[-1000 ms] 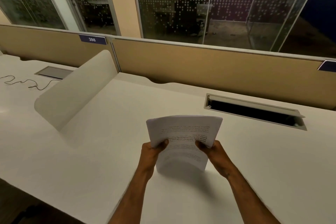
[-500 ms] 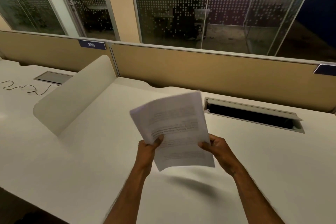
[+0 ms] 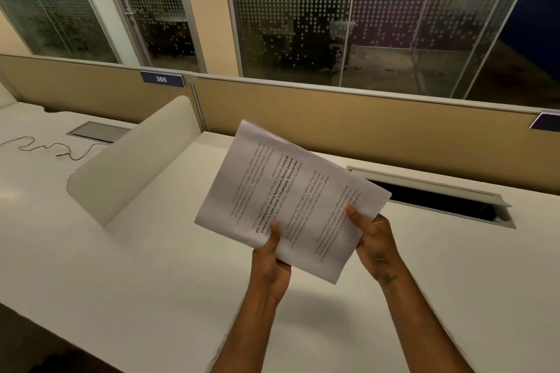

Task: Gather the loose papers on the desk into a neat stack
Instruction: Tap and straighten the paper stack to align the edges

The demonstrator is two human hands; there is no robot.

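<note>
Head view: both hands hold a bundle of printed papers (image 3: 291, 200) up in the air above the white desk (image 3: 121, 251), turned at a slant. Left hand (image 3: 271, 263) pinches the near edge, thumb on top; right hand (image 3: 375, 239) grips the right edge likewise, fingers curled underneath.

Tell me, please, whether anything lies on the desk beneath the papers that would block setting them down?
Nothing visible does: the papers are in both hands, and the desk beneath is bare.
</note>
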